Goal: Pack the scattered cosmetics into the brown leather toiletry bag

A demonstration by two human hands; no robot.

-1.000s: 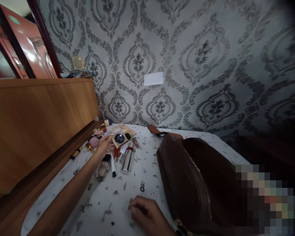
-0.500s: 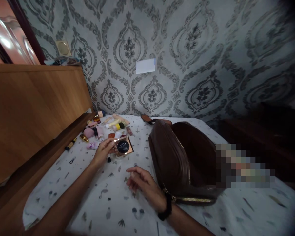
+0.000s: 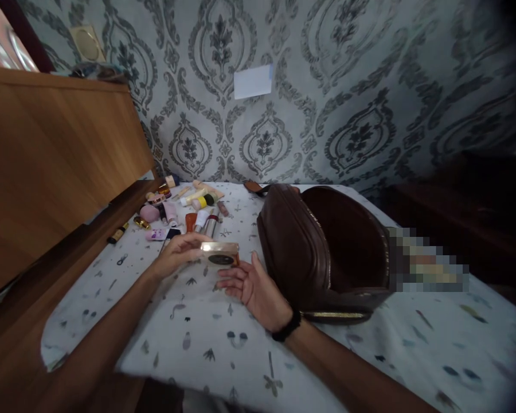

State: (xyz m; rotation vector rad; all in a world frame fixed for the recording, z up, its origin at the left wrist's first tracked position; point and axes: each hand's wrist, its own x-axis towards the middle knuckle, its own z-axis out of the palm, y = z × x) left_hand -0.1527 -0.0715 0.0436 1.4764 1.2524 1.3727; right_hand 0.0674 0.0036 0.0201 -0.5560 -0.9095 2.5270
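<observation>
A square gold compact (image 3: 219, 250) with a dark round label is tilted in front of me, its edge turned up. My left hand (image 3: 181, 254) grips it by its left side. Palm up, my right hand (image 3: 255, 290) lies just right of and below the compact, fingers apart; whether a fingertip touches it I cannot tell. To the right of that hand stands a brown leather bag (image 3: 290, 246), unzipped, with a dark interior. Behind the left hand lie several cosmetics, among them a yellow-banded tube (image 3: 200, 203), a pink sponge (image 3: 149, 213) and an orange-brown item (image 3: 190, 222).
A white patterned sheet (image 3: 198, 332) covers the surface. At the left rises a wooden panel (image 3: 60, 172) with a ledge. Patterned wallpaper (image 3: 264, 143) closes off the back. Right of the bag is a blurred-out patch (image 3: 432, 261).
The compact has tipped from showing its round label to showing mostly its edge. My right hand has turned palm up and come closer to it. The view has tilted downward.
</observation>
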